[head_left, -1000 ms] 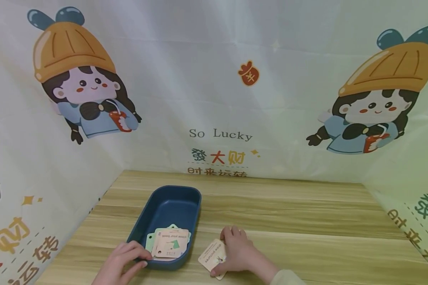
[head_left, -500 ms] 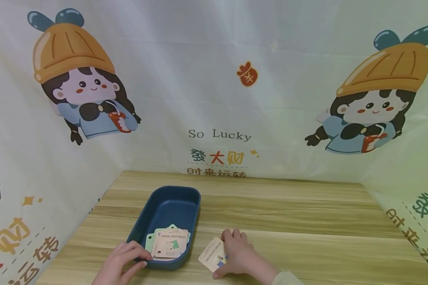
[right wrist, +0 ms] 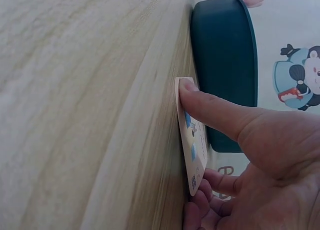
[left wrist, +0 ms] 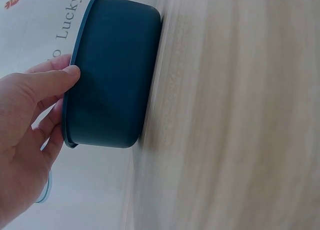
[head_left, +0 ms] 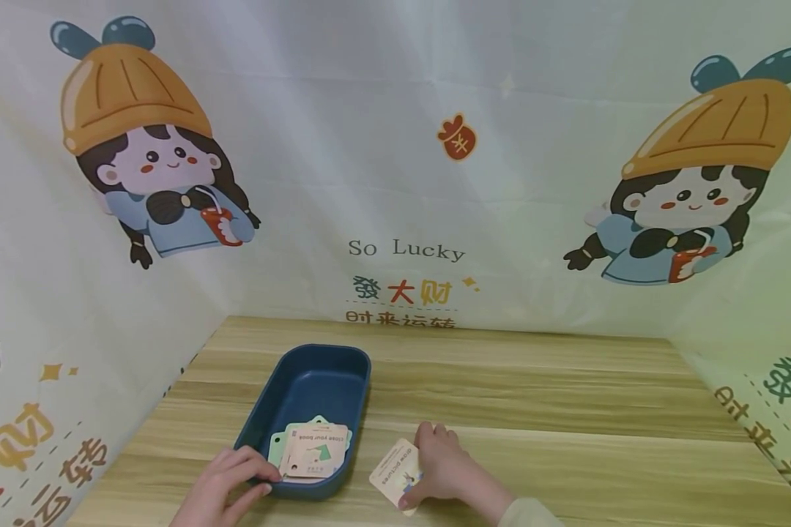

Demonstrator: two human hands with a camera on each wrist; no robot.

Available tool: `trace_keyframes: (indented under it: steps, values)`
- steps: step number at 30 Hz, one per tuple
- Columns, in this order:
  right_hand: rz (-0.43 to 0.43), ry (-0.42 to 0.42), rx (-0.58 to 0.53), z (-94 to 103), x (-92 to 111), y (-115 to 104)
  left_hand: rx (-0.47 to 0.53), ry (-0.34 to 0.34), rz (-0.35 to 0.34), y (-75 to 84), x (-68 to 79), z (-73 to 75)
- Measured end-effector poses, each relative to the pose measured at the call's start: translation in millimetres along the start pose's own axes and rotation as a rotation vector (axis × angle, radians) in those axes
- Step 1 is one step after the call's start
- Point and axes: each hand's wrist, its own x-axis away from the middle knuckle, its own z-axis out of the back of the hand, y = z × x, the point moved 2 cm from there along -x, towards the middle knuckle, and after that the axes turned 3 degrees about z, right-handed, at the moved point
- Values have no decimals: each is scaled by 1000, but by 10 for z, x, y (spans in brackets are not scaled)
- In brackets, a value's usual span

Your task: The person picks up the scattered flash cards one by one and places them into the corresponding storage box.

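Observation:
My left hand [head_left: 227, 483] pinches the near left rim of a dark blue plastic bin [head_left: 323, 388]; in the left wrist view the thumb lies on the rim's outside, and fingers reach over its other side. Several pale cards [head_left: 316, 452] lie overlapping in the bin's near end, the top one reading "close your book". To the right of the bin, my right hand [head_left: 448, 472] holds a cream card [head_left: 389, 472] marked "draw pictures" low at the tabletop. The right wrist view shows the thumb on one end of this card [right wrist: 195, 140] and fingers at the other.
Both hands work over a wood-grain table [head_left: 534, 395], which extends behind and to the right of them. A pale cloth backdrop [head_left: 402, 190] with printed cartoon figures and lettering encloses the table at the back and both sides.
My right hand has shifted slightly on the "draw pictures" card, and more of its picture shows than a second ago. The left hand, bin and cards inside stay put.

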Motion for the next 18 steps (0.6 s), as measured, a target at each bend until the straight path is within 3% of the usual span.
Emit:
trace_keyframes:
  steps: [9, 18]
  values:
    - [9, 24, -57, 8, 10, 23, 11, -24, 13, -11, 6, 5]
    - [67, 25, -44, 26, 24, 46, 19, -31, 30, 6, -1, 15]
